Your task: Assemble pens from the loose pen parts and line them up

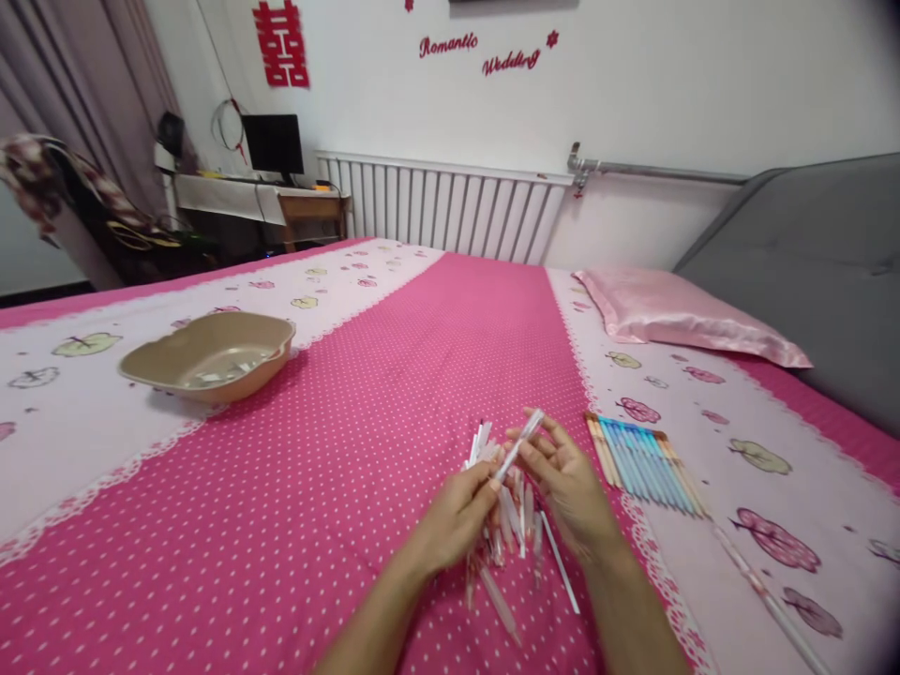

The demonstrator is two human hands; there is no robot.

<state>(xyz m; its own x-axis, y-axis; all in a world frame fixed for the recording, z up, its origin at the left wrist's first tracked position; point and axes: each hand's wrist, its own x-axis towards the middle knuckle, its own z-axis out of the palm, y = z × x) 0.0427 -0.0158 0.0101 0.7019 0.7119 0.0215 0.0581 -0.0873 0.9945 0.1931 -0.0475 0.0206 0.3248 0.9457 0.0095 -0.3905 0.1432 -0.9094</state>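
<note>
Whitish stick (518,447), white-dotted pink bedspread (380,403)

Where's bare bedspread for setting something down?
Free: dotted pink bedspread between the tan basin and the left hand, and ahead of the hands toward the radiator. Crowded: beneath both hands, a loose heap of slim sticks; beside the right hand, a row of sticks.

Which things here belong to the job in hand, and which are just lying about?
Likely in the job:
- held stick
- loose pile
- neat row
- perhaps basin

Likely just about:
- pillow
- monitor
- radiator
</note>
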